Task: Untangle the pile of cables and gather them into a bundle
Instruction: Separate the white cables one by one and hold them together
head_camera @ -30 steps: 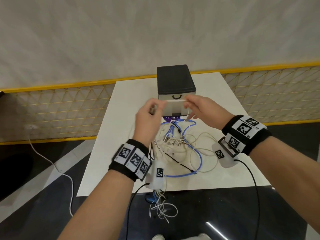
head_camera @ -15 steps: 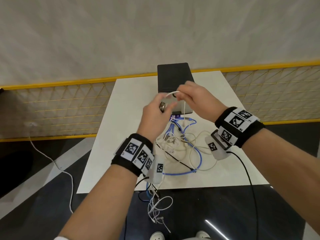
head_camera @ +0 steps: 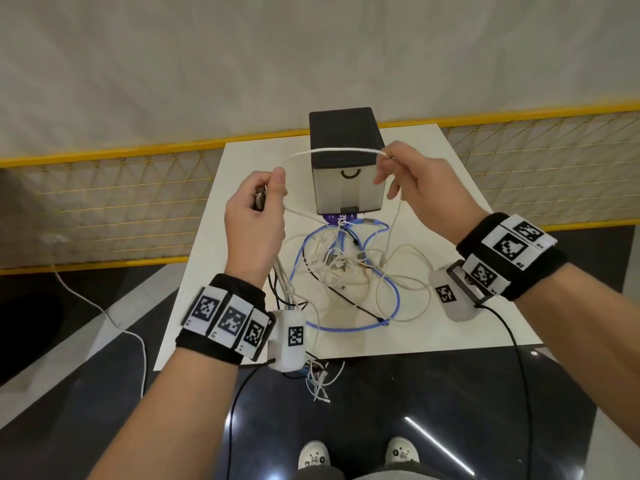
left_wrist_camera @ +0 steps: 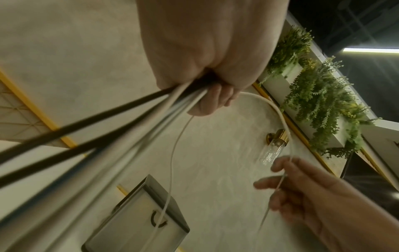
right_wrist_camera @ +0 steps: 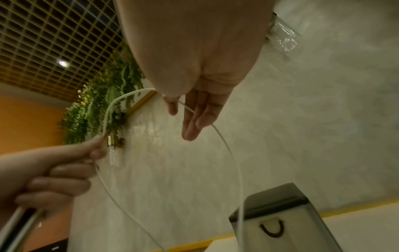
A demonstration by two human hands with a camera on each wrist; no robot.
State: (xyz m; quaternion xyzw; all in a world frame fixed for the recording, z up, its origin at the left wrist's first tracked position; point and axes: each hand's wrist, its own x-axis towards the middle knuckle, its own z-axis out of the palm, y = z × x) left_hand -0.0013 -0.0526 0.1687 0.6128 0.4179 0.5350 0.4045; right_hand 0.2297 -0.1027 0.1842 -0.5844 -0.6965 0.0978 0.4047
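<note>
Both hands are up above the desk [head_camera: 242, 202], stretching one white cable [head_camera: 339, 151] between them. The left hand [head_camera: 254, 223] is clenched round a bunch of gathered cables [left_wrist_camera: 121, 119], black, white and grey, which run down from the fist twd the wrist; its thumb also pins the white cable at the top of the fist. The right hand [head_camera: 422, 188] pinches the same white cable btwn thumb and forefinger, w/ the other fingers [right_wrist_camera: 194, 119] loosely extended. From that pinch the cable drops down in front of the box [head_camera: 346, 168] to the pile.

The cable pile [head_camera: 349, 268] lies on the desk just in front of the box: thin white leads, a blue cable [head_camera: 346, 329] looped round the pile's near side, and a thin black one crossing it. Some loose ends hang off the near desk edge [head_camera: 322, 379] below the left wrist.

The box has a dark lid and pale front w/ a curved handle, standing at the desk's far side. A purple tag [head_camera: 341, 218] sticks out from under it. Behind: yellow mesh fence [head_camera: 121, 202], pale wall. Shoes [head_camera: 313, 455] show on the dark floor. Both wrists wear black bands w/ square markers.
</note>
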